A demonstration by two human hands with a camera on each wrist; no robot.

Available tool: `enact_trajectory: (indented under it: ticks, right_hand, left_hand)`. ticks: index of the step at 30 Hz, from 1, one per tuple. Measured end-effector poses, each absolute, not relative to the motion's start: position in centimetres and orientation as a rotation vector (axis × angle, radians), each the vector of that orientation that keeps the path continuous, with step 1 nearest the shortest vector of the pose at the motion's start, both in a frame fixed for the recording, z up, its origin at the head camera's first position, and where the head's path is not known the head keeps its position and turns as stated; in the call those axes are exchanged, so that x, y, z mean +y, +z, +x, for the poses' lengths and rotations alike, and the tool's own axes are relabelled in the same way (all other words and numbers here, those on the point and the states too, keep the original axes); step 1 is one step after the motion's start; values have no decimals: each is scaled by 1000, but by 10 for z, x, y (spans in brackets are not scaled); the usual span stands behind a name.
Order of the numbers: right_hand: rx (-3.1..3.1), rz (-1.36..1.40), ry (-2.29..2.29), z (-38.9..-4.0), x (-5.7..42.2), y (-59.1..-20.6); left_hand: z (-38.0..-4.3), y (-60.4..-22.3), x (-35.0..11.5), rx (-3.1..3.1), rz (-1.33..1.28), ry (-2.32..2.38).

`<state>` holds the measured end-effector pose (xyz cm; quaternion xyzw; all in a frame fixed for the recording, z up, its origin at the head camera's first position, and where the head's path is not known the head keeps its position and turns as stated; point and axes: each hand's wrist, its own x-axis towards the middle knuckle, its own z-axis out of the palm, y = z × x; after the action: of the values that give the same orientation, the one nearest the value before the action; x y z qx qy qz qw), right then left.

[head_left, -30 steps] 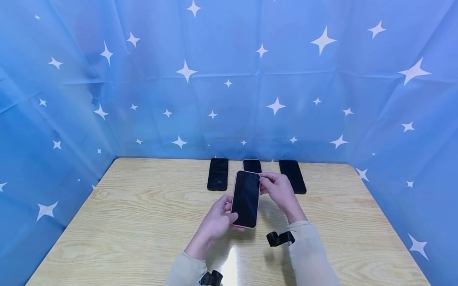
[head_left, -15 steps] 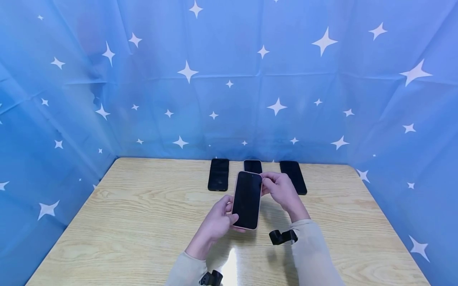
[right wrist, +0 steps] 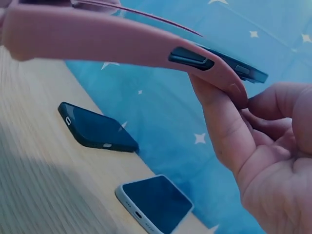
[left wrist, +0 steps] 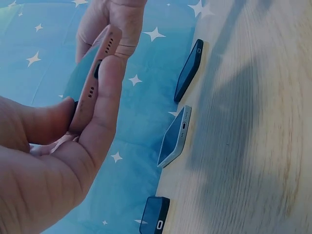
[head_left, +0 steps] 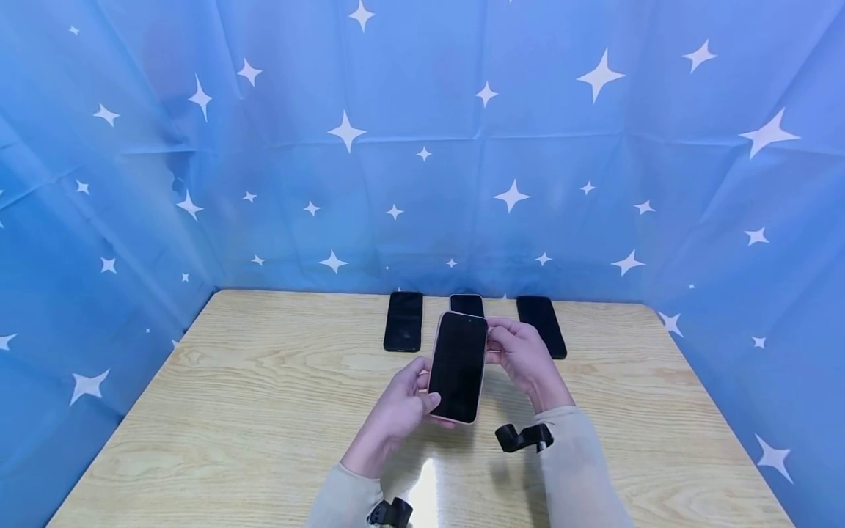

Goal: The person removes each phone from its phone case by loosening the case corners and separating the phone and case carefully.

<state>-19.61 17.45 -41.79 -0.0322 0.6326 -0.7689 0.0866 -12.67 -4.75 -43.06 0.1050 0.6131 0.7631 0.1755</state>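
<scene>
Currently, my left hand (head_left: 398,407) grips the held phone (head_left: 458,367) by its lower end, fingers curled round its edges, thumb on the front. My right hand (head_left: 524,359) pinches the upper corner of its pink case (right wrist: 107,41); there the case bows away and the phone's corner pokes out. Phone tilted, above the table (head_left: 251,425). Along the far edge: a black phone (head_left: 403,323), a pale-rimmed phone (head_left: 466,305) partly hidden in the head view, a second black phone (head_left: 543,328).

Dark-screened phone (head_left: 458,368), held tilted, pink case (right wrist: 97,38) bent from one corner
</scene>
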Motion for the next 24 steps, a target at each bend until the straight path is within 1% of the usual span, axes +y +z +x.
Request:
enact_trajectory:
  ticks: [12,18,24]
  right_hand:
    - [2059,-14,-2179,-190,164,-416]
    - [2194,-38,-2043,-184,155,-413]
    - [2219,-55,-2031,-178,149,-412]
  left_hand:
    - [-128,-431,-52,1764,233,2194]
    - [-131,-428,-56,1786,217,2211]
    - [-136,-426,-57,1788,214,2233]
